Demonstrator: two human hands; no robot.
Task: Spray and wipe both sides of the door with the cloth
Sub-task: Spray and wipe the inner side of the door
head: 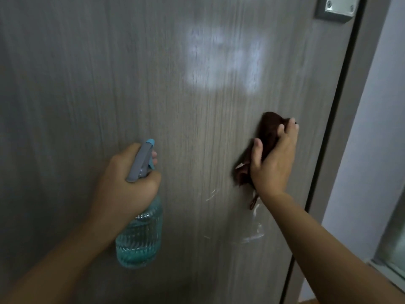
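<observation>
The grey wood-grain door (131, 73) filled the view. The right hand (274, 159) pressed a bunched brown cloth (268, 132) against it; the left hand (125, 183) gripped the spray bottle (140, 233). Overlapping strokes should clear the wet streaks (252, 235) below.

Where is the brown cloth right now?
In the head view, the brown cloth is right of centre, pressed against the door by the right hand, near the door's right edge.

Door (109, 73): matt wood-grain laminate (wet streaks low down). Cloth (268, 137): soft brown fabric. Spray bottle (140, 233): clear ribbed plastic.
</observation>
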